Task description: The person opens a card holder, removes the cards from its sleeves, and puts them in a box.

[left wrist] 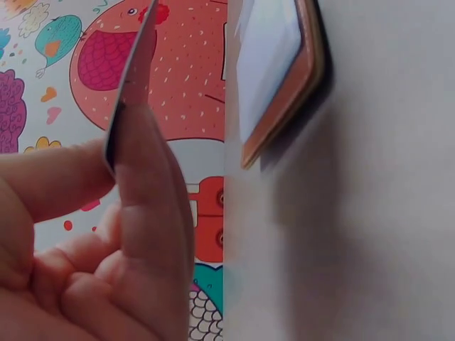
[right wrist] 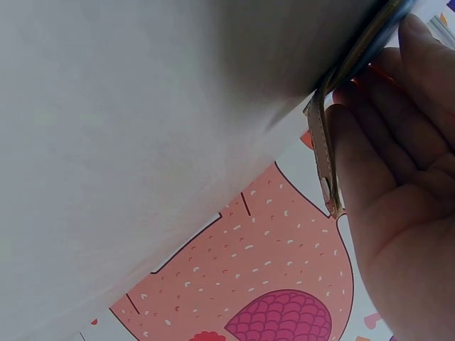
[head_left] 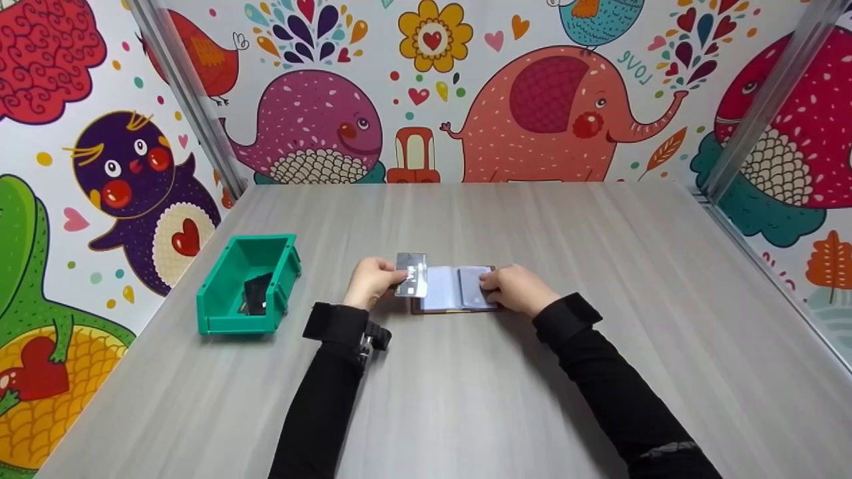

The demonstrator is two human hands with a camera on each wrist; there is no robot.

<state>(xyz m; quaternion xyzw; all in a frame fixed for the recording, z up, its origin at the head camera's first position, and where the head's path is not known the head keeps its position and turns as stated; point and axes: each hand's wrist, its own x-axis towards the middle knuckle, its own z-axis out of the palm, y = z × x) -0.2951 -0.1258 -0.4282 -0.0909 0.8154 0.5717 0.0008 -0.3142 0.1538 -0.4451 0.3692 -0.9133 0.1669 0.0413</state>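
A brown card holder [head_left: 455,311] with clear plastic sleeves lies unfolded on the table in the head view. Between thumb and fingers, my left hand [head_left: 371,282] pinches a silvery bank card [head_left: 412,275] over the holder's left edge. The left wrist view shows that card [left wrist: 131,89] edge-on, apart from the card holder [left wrist: 284,106]. My right hand [head_left: 521,289] grips the holder's right side, thumb on top of the sleeves. In the right wrist view a narrow strap [right wrist: 323,153] sticks out from the holder beside the right hand [right wrist: 405,163].
To the left stands a green plastic bin [head_left: 238,324] with dark flat items [head_left: 257,293] inside. The pale wood-look table [head_left: 459,386] ends at walls printed with cartoon animals. Metal posts [head_left: 193,93] rise at the table's back corners.
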